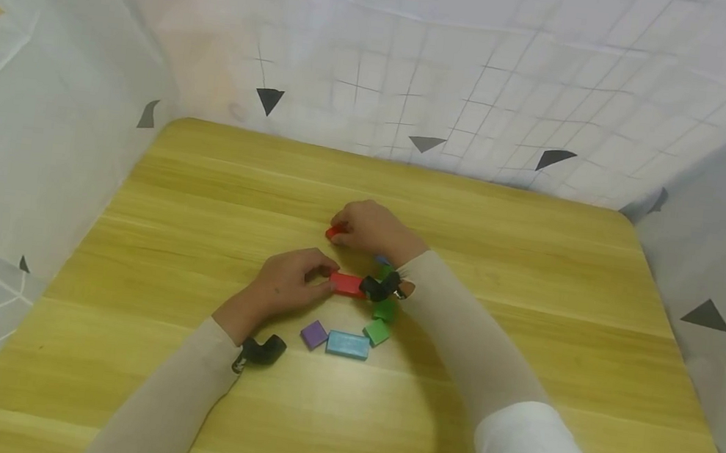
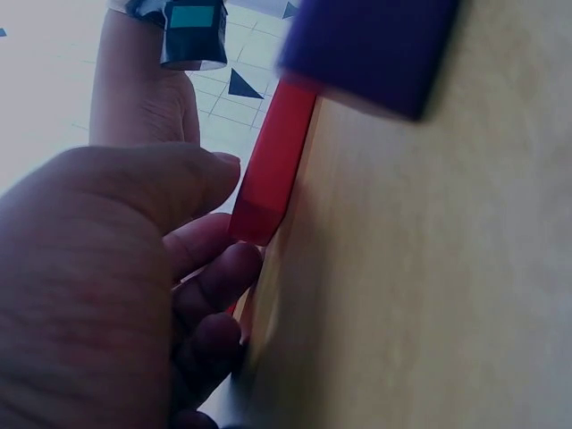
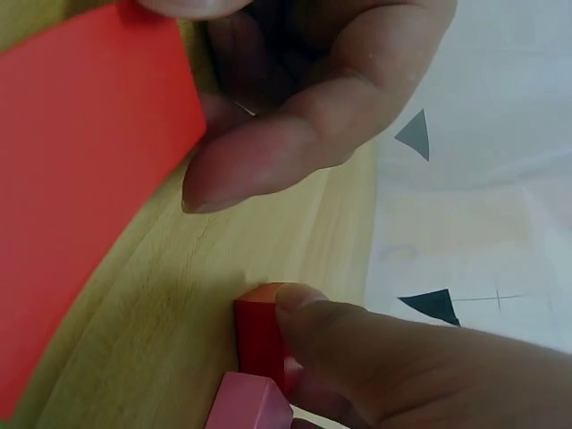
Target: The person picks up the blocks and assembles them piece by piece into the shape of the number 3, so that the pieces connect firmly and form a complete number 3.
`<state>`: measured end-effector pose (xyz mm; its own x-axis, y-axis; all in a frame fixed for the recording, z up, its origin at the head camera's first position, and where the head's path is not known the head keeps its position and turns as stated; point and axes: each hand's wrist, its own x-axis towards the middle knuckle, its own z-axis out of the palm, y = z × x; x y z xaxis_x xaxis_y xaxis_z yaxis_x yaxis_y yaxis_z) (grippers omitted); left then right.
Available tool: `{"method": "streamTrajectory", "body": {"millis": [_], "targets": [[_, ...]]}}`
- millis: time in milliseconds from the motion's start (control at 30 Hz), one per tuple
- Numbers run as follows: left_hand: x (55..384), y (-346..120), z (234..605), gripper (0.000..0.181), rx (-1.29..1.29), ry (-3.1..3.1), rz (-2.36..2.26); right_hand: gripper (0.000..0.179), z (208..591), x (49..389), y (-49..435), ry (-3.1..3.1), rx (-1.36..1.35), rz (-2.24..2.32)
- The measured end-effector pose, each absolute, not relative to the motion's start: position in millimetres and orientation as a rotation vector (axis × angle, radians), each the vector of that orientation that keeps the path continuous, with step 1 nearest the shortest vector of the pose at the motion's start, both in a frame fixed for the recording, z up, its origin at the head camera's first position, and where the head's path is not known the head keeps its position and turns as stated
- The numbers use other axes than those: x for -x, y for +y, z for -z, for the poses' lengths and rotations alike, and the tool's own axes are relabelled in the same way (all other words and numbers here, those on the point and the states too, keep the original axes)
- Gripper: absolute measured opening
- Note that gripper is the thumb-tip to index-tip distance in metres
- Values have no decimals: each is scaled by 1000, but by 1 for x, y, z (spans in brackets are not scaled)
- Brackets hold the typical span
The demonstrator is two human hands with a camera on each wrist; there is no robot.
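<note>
In the head view my left hand (image 1: 294, 278) grips the left end of a long red block (image 1: 348, 285) lying on the table, thumb and fingers on either side of it. Farther back, my right hand (image 1: 372, 227) pinches a small red block (image 1: 334, 231). The right wrist view shows that small red block (image 3: 259, 340) at the thumb tip, with a pink block (image 3: 248, 402) close beside it. Near the left hand a purple block (image 1: 314, 334) touches or nearly touches a light blue block (image 1: 347, 344). The right wrist and its camera hide the long block's right end.
A light green block (image 1: 377, 332) and a darker green block (image 1: 384, 309) form a curve with other blocks partly under the right forearm. A blue block (image 1: 382, 259) peeks out there. The wooden table (image 1: 531, 266) meets patterned cloth walls (image 1: 379, 73).
</note>
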<state>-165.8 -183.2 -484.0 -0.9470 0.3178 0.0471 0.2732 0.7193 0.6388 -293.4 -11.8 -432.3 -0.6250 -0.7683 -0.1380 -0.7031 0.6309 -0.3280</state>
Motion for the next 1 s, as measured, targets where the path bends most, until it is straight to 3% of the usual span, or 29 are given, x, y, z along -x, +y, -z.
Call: {"method": "streamTrajectory", "body": {"millis": [367,667,1000], "targets": [[167,-181,485,30,-468,2825,-1045,34,441,297,-4,2600,1210,417],[168,-178,485,32,-470,2805,-1018,37,438,295,19,2638,1024,616],[167,-181,489,33,-467,2805,-1044,37,422,262,66,2702,1068,832]]}}
